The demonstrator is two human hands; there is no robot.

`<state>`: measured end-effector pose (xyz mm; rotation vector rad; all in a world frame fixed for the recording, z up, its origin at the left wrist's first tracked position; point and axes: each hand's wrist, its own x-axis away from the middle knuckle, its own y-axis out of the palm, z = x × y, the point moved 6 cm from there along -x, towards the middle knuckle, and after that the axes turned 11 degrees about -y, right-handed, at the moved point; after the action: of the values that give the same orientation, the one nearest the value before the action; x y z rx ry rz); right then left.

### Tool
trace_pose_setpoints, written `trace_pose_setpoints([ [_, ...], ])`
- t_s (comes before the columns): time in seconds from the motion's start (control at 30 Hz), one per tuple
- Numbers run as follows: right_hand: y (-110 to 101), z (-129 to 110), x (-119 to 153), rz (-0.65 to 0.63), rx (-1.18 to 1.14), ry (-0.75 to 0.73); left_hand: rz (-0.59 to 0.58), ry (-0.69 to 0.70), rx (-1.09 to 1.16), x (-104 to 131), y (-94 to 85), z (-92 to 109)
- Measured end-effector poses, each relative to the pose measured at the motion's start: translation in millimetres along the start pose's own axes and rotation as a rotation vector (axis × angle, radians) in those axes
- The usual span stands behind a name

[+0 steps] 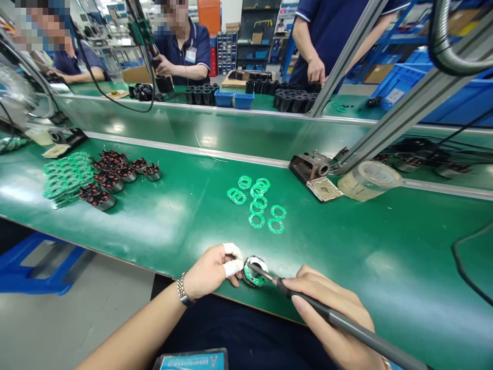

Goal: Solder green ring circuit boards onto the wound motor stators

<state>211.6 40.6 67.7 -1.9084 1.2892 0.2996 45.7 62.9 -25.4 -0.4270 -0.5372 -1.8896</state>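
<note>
Near the table's front edge sits a motor stator (249, 281) with a green ring-shaped circuit board (261, 280) on top. My left hand (208, 271), with white covers on the thumb and a finger, pinches at the stator's left side; whether a wire is between the fingertips is too small to tell. My right hand (342, 308) is closed round the dark handle of a soldering iron (327, 311). The iron's tip reaches over the board's ring, near its upper left. Several loose green ring boards (257, 221) lie on the table just beyond.
Stators (100, 199) and a stack of green boards (65, 180) lie at the left. An iron stand (314, 165) with a sponge tray (325, 188) and a plastic tub (367, 181) stand right of centre. A metal post (356, 149) slants upward. Co-workers occupy the far bench.
</note>
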Motion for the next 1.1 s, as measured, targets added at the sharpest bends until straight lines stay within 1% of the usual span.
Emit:
trace_pose_setpoints([
  [0.23, 0.4, -0.7, 1.0, -0.017, -0.011, -0.007, 0.002, -0.008, -0.020, -0.7, -0.2, -1.0],
  [0.37, -2.6, -2.4, -0.8, -0.003, 0.007, 0.000, 0.001, -0.004, -0.027, -1.5, -0.3, -1.9],
  [0.53, -5.3, 0.9, -2.8, 0.026, 0.061, -0.071, -0.004, -0.004, -0.006, -0.5, 1.2, -0.1],
  [0.6, 1.8, 5.6, -5.8, -0.030, 0.076, -0.119, -0.004, -0.010, 0.012, -0.1, 2.0, 1.2],
  [0.73, 27.3, 19.6, -11.3, -0.271, 0.062, -0.163, 0.010, 0.009, 0.013, 0.4, 2.6, 2.0],
  [0.77, 31.4, 22.3, -11.8, -0.304, 0.057, -0.169, 0.025, 0.021, 0.002, 1.2, 1.8, 1.2],
  [0.83, 34.8, 25.5, -11.9, -0.315, 0.066, -0.181, 0.085, 0.063, -0.027, 5.4, -1.5, -1.0],
  [0.93, 34.2, 26.5, -9.5, -0.280, 0.103, -0.169, 0.181, 0.210, -0.160, 18.5, -4.8, -0.4],
  [1.03, 32.5, 23.0, -5.3, -0.226, 0.132, -0.158, 0.181, 0.347, -0.337, 30.4, 1.4, 2.3],
  [1.1, 31.7, 20.1, -2.8, -0.188, 0.159, -0.149, 0.171, 0.367, -0.346, 32.2, 5.2, 3.4],
])
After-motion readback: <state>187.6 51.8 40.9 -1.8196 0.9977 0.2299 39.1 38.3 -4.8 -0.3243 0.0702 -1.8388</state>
